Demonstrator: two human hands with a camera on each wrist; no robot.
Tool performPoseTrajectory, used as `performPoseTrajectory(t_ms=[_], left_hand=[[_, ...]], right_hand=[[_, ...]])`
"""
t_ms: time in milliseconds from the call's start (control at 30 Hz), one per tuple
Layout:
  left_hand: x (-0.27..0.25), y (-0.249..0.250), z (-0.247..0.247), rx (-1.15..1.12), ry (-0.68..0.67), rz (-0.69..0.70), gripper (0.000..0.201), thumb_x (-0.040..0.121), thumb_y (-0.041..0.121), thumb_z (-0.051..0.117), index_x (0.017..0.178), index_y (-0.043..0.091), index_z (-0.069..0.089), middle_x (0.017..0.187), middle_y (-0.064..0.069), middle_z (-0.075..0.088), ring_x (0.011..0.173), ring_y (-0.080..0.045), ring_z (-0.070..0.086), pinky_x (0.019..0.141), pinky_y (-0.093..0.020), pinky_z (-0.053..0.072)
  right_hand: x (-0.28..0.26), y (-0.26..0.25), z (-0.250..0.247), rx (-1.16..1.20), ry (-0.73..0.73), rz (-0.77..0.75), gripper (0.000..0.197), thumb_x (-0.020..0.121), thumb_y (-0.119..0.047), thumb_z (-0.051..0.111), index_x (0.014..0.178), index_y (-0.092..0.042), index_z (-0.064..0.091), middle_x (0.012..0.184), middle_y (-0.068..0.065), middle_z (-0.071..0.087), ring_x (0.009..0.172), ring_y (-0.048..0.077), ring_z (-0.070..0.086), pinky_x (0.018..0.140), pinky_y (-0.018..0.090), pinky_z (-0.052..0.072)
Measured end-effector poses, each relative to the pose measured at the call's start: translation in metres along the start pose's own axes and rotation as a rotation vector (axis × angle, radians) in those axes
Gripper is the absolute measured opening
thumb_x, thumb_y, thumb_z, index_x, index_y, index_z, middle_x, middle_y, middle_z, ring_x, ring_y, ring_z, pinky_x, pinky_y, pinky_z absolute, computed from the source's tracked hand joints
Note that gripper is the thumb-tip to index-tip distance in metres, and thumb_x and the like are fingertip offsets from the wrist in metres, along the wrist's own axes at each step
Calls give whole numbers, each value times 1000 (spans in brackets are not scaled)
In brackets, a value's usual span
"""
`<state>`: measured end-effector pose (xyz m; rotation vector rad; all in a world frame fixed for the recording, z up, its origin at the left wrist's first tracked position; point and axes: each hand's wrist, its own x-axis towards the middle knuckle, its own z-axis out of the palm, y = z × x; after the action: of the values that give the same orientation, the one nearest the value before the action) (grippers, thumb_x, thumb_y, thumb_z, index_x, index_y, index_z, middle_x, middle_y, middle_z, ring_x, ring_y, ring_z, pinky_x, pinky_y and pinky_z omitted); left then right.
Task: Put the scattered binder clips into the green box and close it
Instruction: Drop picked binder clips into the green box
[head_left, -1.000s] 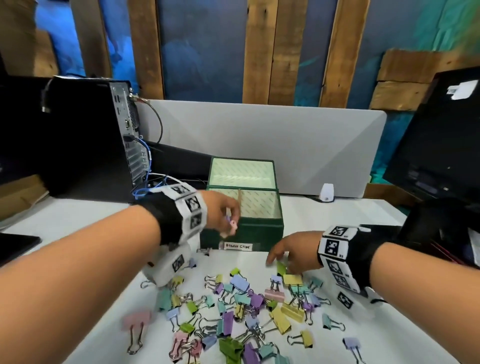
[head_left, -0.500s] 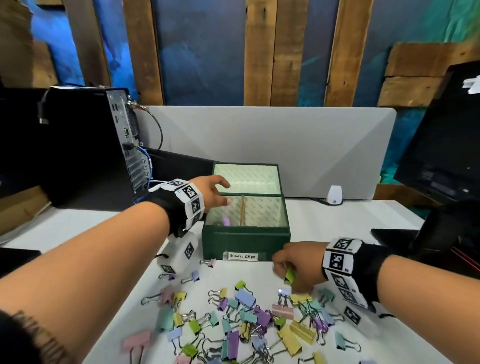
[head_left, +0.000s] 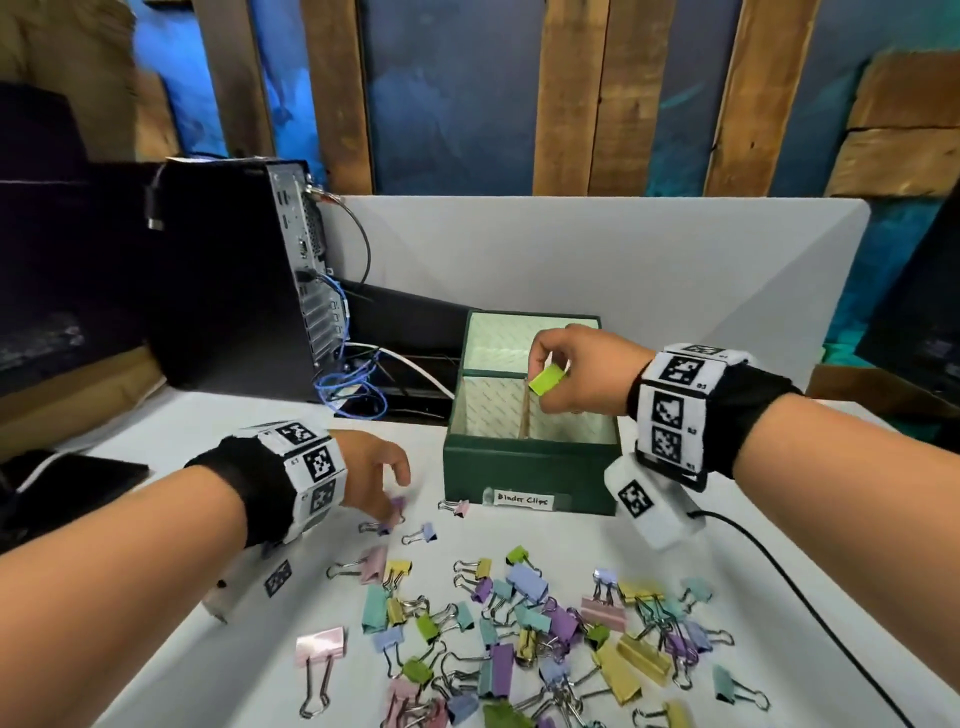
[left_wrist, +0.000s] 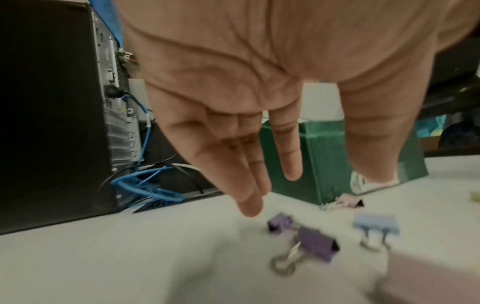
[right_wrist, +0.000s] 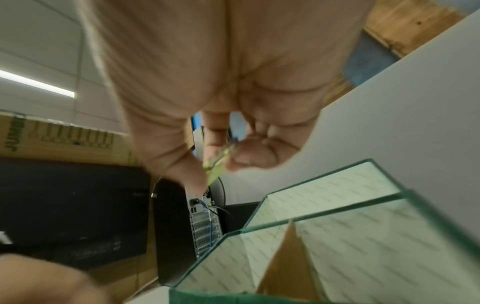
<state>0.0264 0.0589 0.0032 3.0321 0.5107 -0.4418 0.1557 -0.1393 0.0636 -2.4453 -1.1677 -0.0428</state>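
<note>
Clip (head_left: 546, 379) pinched in right hands (head_left: 582, 371), above box (head_left: 524, 462)

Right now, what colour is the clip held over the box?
Lime green. The right hand pinches the clip above the green box; the head view shows it best.

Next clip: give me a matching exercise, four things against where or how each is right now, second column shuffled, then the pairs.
1. lime binder clip
2. left hand
3. green box
4. pink binder clip

A. lid up, labelled at the front
B. lying alone at the near left of the pile
C. pinched over the box
D. fingers straight, reaching down at purple clips

Pairs: 1-C, 2-D, 3-A, 4-B
</note>
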Motion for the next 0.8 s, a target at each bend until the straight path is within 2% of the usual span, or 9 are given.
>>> performPoseTrajectory(t_ms=[100,167,300,367,433,500,567,667,800], left_hand=[[3,-5,7,7,-45,-17,61,78,33,70,133,31,43,129,3,55,52,2,37,44,-8,30],[4,-7,8,-33,-75,-27,66,79,27,69,138,30,39,135,3,50,54,2,39,47,-11,33],[4,-6,13,24,-78,23,65,83,20,64,141,26,36,141,3,45,60,3,43,46,1,30],[7,-6,19,56,-77,59,66,82,21,64,141,30,36,141,4,45,94,-7,58,77,-4,37],[9,-7,23,78,-52,90,65,81,20,65,139,34,38,141,4,46,120,-15,51,95,-19,37],[10,-9,24,82,-51,126,59,82,19,62,137,32,43,138,4,50,111,-12,51,82,-13,39],[10,-11,27,60,-57,149,52,83,20,60,132,30,49,132,7,55,96,-5,46,63,-4,28],[4,-17,34,32,-3,142,44,80,22,60,123,34,57,122,13,59,90,-2,45,63,-5,28],[4,-21,38,-43,-45,131,38,79,22,63,115,33,61,111,12,61,86,-5,49,68,-12,36]], right_hand=[[27,-9,18,-2,89,18,28,74,-15,70,100,-23,63,115,7,54,89,25,60,78,28,49],[40,-10,30,-48,13,50,37,74,-18,72,110,-24,61,122,6,51,96,25,60,81,28,48],[37,-21,39,-119,-30,-35,32,83,-18,62,114,-25,58,124,5,46,103,25,58,87,31,48],[23,-36,43,-118,-82,-175,24,85,-20,58,109,-25,61,114,2,52,98,21,58,83,29,47],[8,-51,53,-201,-262,-290,22,87,-24,56,108,-25,62,106,-1,58,95,18,57,78,25,44],[-1,-59,72,-335,-465,-332,30,90,-28,53,119,-26,58,118,1,57,107,19,56,82,24,40],[-3,-61,90,-428,-580,-303,42,91,-29,49,133,-28,47,134,4,49,120,23,51,96,30,41],[-4,-61,106,-482,-640,-248,57,88,-29,53,141,-33,34,142,5,40,123,27,49,101,40,43],[-8,-59,109,-496,-683,-285,59,84,-35,62,138,-36,37,134,7,43,117,28,51,93,34,43]])
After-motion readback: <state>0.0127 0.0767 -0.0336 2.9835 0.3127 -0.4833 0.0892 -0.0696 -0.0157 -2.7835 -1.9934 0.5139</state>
